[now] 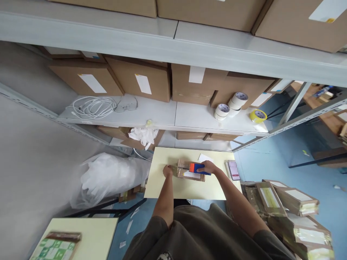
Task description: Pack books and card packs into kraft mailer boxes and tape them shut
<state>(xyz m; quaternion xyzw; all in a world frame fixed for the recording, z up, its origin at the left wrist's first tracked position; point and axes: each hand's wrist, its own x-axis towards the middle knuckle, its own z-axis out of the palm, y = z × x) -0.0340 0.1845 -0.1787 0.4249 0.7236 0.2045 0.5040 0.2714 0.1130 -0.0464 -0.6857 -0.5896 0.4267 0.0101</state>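
Note:
A small cardboard box [180, 173] with a white label lies on the pale yellow table [159, 186]. Over its top, my right hand [207, 167] is closed around a blue and orange tool [197, 168], whose orange end points left. My left hand [167, 170] is beside the box's left end, its fingers closed; whatever they may hold is too small to make out. Behind the box lies a white paper [205, 157]. A phone [234, 169] rests near the table's right edge.
Shelves [151, 108] with cartons stand behind the table, holding a coiled white cable [94, 107], white tape rolls [222, 110] and a yellow roll [258, 116]. Wrapped white material [108, 178] is at left. Taped boxes [295, 196] are piled at right.

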